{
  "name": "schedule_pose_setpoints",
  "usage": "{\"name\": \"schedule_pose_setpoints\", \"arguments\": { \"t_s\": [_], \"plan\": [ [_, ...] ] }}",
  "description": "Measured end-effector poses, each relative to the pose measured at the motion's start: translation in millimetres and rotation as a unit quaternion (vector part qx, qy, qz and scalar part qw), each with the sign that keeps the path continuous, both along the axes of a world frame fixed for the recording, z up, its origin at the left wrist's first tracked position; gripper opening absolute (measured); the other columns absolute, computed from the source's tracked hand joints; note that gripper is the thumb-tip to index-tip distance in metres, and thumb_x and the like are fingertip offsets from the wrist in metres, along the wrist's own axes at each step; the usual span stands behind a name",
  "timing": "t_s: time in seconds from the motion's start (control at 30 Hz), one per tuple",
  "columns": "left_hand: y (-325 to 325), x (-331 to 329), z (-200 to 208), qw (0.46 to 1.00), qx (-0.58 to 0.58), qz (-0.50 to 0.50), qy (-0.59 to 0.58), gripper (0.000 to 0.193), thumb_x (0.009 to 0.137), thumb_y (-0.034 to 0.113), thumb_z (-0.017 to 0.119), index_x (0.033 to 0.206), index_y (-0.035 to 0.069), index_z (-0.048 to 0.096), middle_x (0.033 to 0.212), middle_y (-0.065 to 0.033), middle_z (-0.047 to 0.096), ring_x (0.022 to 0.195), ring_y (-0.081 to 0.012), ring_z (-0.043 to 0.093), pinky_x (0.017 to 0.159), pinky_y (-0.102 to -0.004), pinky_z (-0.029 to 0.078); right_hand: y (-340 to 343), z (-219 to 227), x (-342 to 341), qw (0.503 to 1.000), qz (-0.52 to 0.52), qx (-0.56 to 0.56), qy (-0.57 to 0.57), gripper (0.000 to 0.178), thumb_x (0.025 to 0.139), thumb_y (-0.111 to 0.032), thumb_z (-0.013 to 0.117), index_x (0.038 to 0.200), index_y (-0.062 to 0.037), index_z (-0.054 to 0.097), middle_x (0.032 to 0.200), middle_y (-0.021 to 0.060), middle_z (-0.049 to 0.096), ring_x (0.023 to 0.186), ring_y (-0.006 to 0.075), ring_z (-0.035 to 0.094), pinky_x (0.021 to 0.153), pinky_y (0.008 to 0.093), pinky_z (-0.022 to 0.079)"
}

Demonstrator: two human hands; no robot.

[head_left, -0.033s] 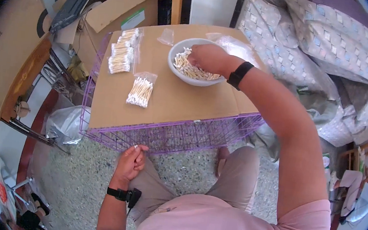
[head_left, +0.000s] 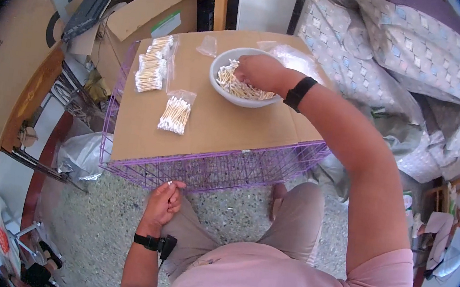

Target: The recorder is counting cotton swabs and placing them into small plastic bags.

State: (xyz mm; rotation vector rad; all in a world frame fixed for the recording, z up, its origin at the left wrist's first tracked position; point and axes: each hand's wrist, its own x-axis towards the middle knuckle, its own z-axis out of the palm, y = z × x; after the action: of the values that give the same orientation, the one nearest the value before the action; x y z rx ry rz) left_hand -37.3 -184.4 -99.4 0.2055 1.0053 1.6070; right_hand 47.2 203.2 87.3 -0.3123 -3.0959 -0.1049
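My right hand reaches into a light grey bowl of loose cotton swabs. Its fingers are bent together and point down among the swabs, with the fingertips hidden. Below the near left edge of the cardboard top, my left hand is closed above my thigh. A small white tip, seemingly that of a cotton swab, pokes out between its thumb and fingers. Left of the bowl lies a clear bag filled with cotton swabs. Behind it, several more filled bags overlap in a row.
The cardboard sheet rests on a purple wire cage. An empty clear bag lies left of the bowl, and clear plastic lies behind it. Covered patterned bundles rise at right; a cardboard box stands back left.
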Motion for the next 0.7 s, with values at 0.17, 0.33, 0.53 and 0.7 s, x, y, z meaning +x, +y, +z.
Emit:
{"name": "schedule_pose_setpoints", "arguments": {
  "t_s": [0.17,0.33,0.53,0.7],
  "plan": [
    [2.9,3.0,3.1,1.0,0.011,-0.014,0.003,0.026,0.099,0.022,0.044,0.105,0.001,0.057,0.061,0.0029,0.039,0.048,-0.0043,0.029,0.041,-0.0182,0.025,6.2,2.8,10.5,0.995,0.055,-0.018,0.081,0.01,0.081,-0.015,0.056,0.08,-0.0089,0.064,0.083,0.0142,0.059,0.082,0.0337,0.058,0.071,0.0423,0.046],
    [3.6,9.1,8.0,0.998,0.011,-0.009,0.054,0.028,0.099,0.024,0.044,0.103,0.0,0.057,0.065,0.0018,0.045,0.051,-0.0056,0.035,0.045,-0.0203,0.032,-8.2,16.5,36.8,0.956,0.043,-0.183,0.227,0.01,0.083,-0.013,0.061,0.089,-0.008,0.067,0.087,0.0102,0.063,0.081,0.0237,0.061,0.073,0.0327,0.048],
    [3.6,20.4,10.0,0.983,0.022,-0.037,0.178,0.029,0.098,0.023,0.045,0.103,-0.002,0.059,0.072,0.0003,0.054,0.056,-0.0069,0.042,0.051,-0.0209,0.037,-84.1,16.7,85.4,0.877,0.023,-0.368,0.31,0.01,0.086,-0.01,0.06,0.091,-0.0024,0.065,0.086,0.0027,0.063,0.08,0.0096,0.058,0.074,0.0248,0.047],
    [21.0,41.7,59.4,0.985,0.044,-0.058,0.159,0.026,0.097,0.021,0.047,0.105,-0.001,0.059,0.069,0.003,0.049,0.055,-0.0037,0.039,0.049,-0.019,0.032,-151.8,-21.0,131.1,0.713,0.023,-0.652,0.256,0.016,0.09,-0.016,0.059,0.096,-0.0014,0.06,0.085,0.0019,0.062,0.077,0.0085,0.057,0.07,0.0242,0.048]
  ]
}}
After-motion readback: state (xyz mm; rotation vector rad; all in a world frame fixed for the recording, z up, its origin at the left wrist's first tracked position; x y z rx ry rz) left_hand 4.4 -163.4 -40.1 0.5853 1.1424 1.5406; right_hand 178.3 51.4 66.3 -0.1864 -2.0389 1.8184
